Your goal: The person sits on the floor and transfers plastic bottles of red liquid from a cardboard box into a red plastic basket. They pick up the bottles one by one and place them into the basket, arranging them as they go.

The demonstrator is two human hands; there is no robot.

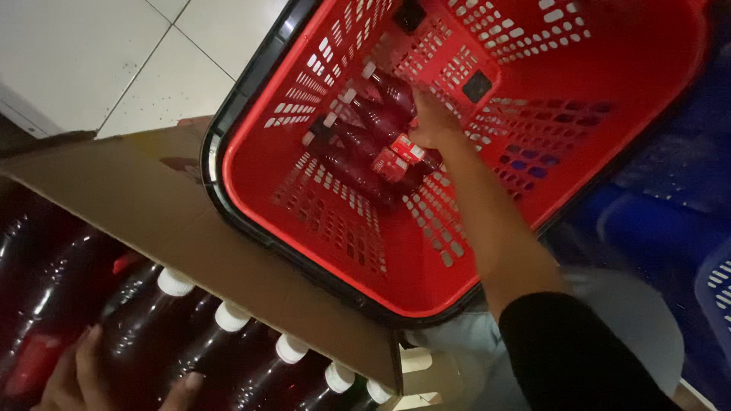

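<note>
My right hand reaches down into a red plastic shopping basket and grips a dark bottle with a white cap, lying beside other dark bottles with red labels on the basket floor. My left hand rests at the bottom left on dark bottles with white caps packed in an open cardboard box, fingers spread over one bottle; whether it grips is unclear.
The box flap lies against the basket's black rim. White floor tiles show at the top left. Blue plastic crates stand at the right. My dark sleeve covers the lower right.
</note>
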